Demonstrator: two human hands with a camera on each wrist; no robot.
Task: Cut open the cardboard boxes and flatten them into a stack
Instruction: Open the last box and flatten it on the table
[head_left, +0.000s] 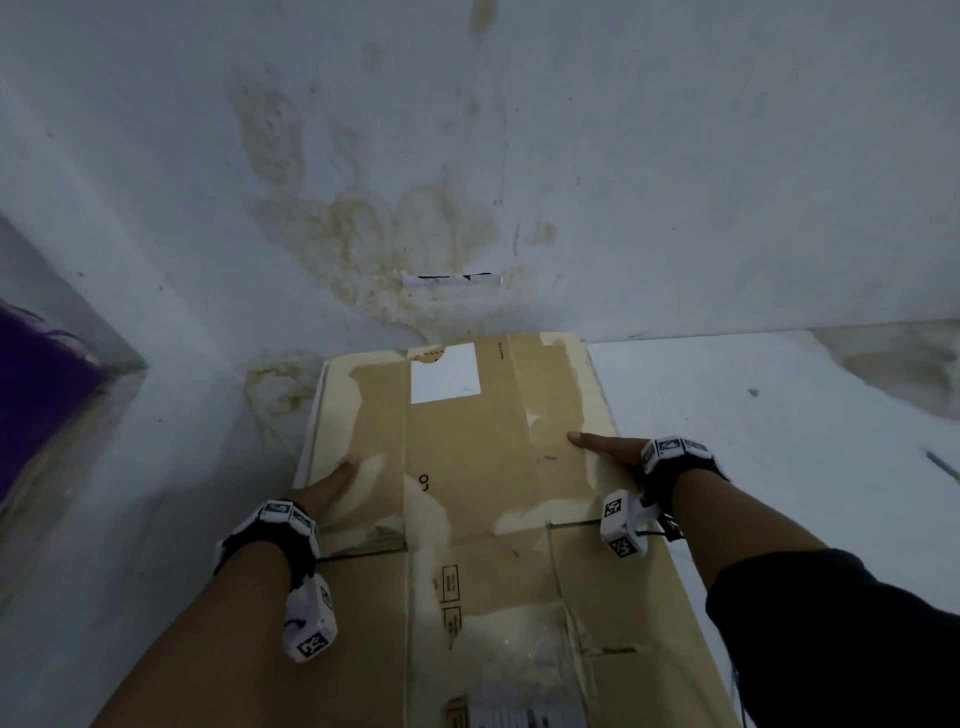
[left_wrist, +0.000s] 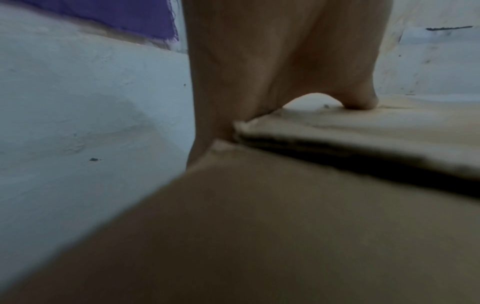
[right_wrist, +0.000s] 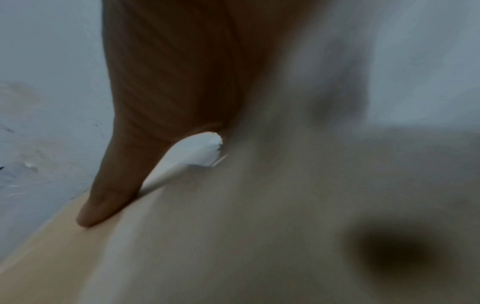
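A flattened cardboard box (head_left: 493, 493) is being set down on the white floor (head_left: 753, 415), its far end against the wall. It is gripped at its left edge by the left hand (head_left: 332, 483) and at its right edge by the right hand (head_left: 608, 449), thumbs on top, fingers hidden beneath. Next, release and a flat press seem called for.
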